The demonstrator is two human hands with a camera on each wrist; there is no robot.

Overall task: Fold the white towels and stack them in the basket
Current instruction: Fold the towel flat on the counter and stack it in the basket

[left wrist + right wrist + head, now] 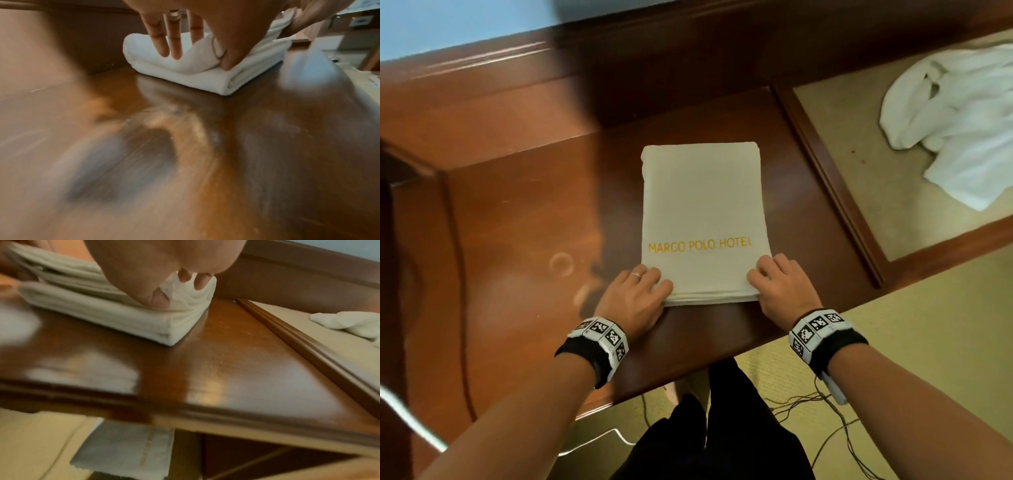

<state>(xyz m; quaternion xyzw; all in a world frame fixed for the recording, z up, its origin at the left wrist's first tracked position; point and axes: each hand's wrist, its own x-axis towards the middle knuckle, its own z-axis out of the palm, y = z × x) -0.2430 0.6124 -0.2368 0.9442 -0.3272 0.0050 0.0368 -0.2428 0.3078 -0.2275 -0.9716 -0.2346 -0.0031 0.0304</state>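
Note:
A folded white towel [702, 205] with yellow "MARCO POLO HOTEL" lettering lies flat on the wooden desk [517, 222], long side pointing away from me. My left hand [650, 287] pinches its near left corner [185, 78]: fingers lie on top, and the thumb digs into the layers at the edge. My right hand [767, 277] pinches the near right corner [123, 321] the same way, thumb tucked between the layers. A second white towel [955, 130] lies crumpled at the far right. No basket is in view.
The crumpled towel [345, 322] rests on a beige panel behind a raised wooden rim [825, 178]. The desk's front edge [722, 356] runs just behind my wrists. Cables [835, 428] trail on the beige floor. A pale printed sheet [123, 449] lies under the desk.

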